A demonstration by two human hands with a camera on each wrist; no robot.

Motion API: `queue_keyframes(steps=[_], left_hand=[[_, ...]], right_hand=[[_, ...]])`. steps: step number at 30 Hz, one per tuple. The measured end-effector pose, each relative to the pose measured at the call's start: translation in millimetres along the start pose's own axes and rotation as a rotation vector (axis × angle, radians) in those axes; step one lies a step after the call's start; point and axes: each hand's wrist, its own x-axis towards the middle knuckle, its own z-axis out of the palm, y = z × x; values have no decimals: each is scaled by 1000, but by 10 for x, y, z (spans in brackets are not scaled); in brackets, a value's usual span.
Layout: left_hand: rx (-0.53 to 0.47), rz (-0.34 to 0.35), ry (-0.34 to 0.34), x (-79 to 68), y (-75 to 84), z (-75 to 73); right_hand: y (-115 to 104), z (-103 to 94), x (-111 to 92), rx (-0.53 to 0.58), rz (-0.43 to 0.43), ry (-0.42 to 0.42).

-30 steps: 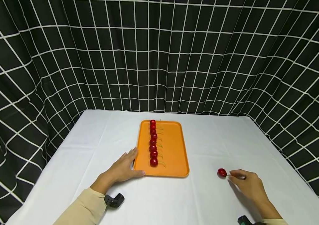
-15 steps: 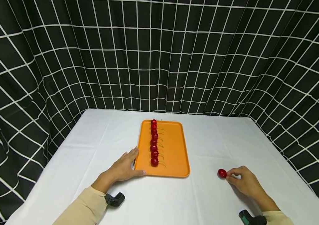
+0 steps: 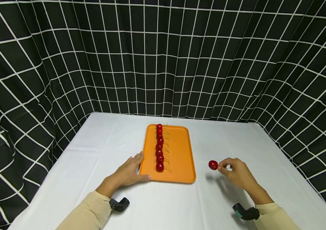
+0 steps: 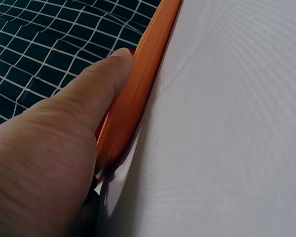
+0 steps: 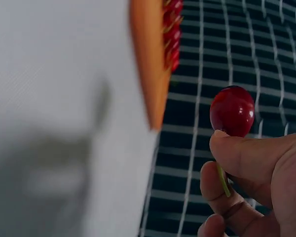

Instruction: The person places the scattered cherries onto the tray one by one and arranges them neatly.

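Note:
Between thumb and fingertips my right hand (image 3: 237, 172) pinches a red cherry (image 3: 213, 165) by its stem, lifted above the cloth to the right of the tray. In the right wrist view that cherry (image 5: 232, 111) sits just above the thumb tip, its green stem (image 5: 223, 180) trailing below. My left hand (image 3: 128, 171) rests on the near left corner of an orange tray (image 3: 180, 159), fingers spread along its side and thumb at the front rim. A column of several red cherries (image 3: 159, 158) lies along the tray's left part, stems pointing right.
A white cloth (image 3: 117, 137) covers the table under the tray. Black curtains with a white grid (image 3: 163, 64) stand behind and at both sides. Dark devices are strapped to both wrists, such as the left wrist camera (image 3: 119, 204).
My right hand has closed in on the cherry's stem, lifted the cherry off the cloth and moved it left toward the tray. The left hand stays at the tray's corner.

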Motion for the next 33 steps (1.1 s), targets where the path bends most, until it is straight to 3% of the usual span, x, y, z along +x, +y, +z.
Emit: queue_keyframes(steps=[5, 10, 18, 24, 33], left_hand=[[4, 9, -9, 8, 11, 2], [6, 7, -15, 12, 24, 13], [18, -6, -9, -11, 24, -23], [16, 1, -10, -7, 22, -14], [13, -9, -11, -14, 22, -28]], right_hand=[[-330, 190, 203, 82, -77, -5], [-618, 429, 362, 142, -97, -28], [-1006, 846, 499, 146, -176, -80], [-1101, 1067, 456, 47, -223, -151], [-1102, 1191, 440, -82, -278, -215]])
